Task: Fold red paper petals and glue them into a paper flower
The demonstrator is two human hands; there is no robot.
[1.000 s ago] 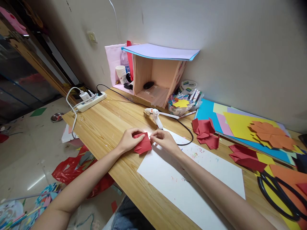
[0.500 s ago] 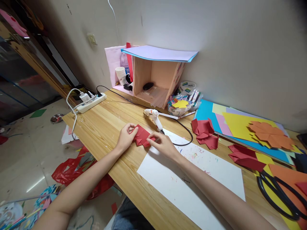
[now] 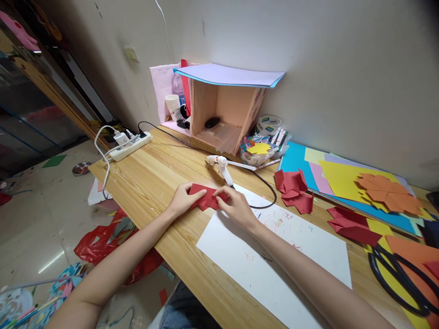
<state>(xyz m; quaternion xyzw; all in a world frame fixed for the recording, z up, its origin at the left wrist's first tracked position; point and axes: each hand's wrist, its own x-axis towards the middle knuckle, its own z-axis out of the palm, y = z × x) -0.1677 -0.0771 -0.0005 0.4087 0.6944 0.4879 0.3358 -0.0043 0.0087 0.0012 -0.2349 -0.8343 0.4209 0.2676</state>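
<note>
White paper, one sheet, is spread on the surface beneath the outstretched right forearm. At its far-left edge, one folded red paper is held in two nearly closed hands: gripped by the left hand, thumb on top, and pinched by the right hand, fingers bent. Beyond, one glue gun and one open-fronted box are seen.
</note>
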